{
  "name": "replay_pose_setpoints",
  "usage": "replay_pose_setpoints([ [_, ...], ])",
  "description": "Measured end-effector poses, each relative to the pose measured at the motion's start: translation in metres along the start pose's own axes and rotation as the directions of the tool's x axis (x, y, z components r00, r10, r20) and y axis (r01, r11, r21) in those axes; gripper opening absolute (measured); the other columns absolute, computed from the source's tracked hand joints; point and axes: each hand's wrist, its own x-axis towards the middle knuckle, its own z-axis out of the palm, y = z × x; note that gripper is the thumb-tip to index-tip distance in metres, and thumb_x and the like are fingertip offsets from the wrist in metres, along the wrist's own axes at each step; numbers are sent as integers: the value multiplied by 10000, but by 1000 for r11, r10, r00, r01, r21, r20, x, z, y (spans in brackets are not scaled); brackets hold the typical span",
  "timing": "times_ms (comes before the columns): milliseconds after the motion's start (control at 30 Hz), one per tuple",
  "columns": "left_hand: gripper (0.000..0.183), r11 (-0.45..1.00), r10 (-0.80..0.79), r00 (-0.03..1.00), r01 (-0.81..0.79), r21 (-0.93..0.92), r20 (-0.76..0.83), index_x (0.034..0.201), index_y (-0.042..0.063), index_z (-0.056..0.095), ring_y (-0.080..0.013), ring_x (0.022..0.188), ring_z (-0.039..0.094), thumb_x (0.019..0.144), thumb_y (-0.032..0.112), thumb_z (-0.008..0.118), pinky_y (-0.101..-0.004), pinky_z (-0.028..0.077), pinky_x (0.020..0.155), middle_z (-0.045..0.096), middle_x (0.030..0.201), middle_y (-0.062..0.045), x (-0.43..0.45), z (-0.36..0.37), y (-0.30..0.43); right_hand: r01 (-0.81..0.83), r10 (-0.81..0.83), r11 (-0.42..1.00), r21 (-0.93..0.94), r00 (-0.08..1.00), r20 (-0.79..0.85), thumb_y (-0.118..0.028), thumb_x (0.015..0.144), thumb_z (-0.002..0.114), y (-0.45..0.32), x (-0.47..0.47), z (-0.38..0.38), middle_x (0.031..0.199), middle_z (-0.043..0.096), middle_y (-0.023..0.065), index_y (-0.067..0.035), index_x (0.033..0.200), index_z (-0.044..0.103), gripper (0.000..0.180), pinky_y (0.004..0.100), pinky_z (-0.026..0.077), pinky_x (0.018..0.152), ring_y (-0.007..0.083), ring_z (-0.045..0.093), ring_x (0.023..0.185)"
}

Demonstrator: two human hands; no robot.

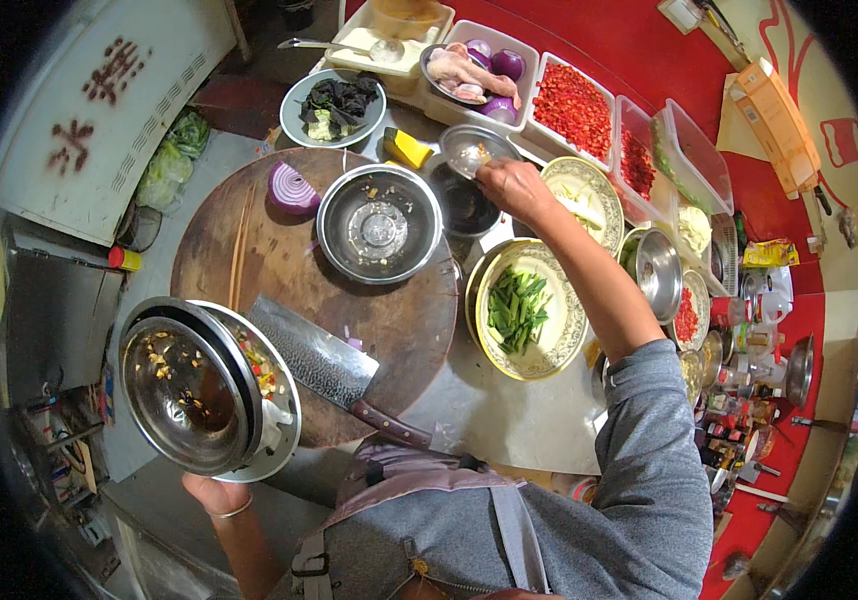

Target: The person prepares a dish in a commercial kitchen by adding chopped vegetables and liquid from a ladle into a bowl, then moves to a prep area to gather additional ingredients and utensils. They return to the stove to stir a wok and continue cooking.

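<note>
My left hand (217, 491) grips a stack of dishes from below, at the left front. On top sits a steel bowl (185, 390) with brown liquid and food bits; under it, a white plate (290, 420) carries food scraps. My right hand (513, 186) holds the rim of a small metal bowl (468, 146) with a few scraps in it, above a dark bowl (462, 206). Between the hands, a used steel bowl (380, 225) rests on the round wooden chopping block (399, 315). A cleaver (324, 356) lies across the block's near edge, its handle towards me.
A cut red onion (294, 187) and chopsticks (243, 247) lie on the block. Right of it stands a patterned bowl of cut greens (517, 311). Behind are a plate of dark leaves (335, 105), a pumpkin piece (406, 148) and a tub of chopped red chilli (573, 101).
</note>
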Motion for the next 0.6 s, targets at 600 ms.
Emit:
replay_pose_setpoints([
  [600,418,997,-13,981,28,71,-193,1115,-117,507,-332,997,571,718,9,463,-419,474,877,570,1098,-223,-15,-3,1,-640,621,730,239,768,158,-189,697,591,49,5,109,856,624,227,-33,900,633,259,437,487,752,388,608,825],
])
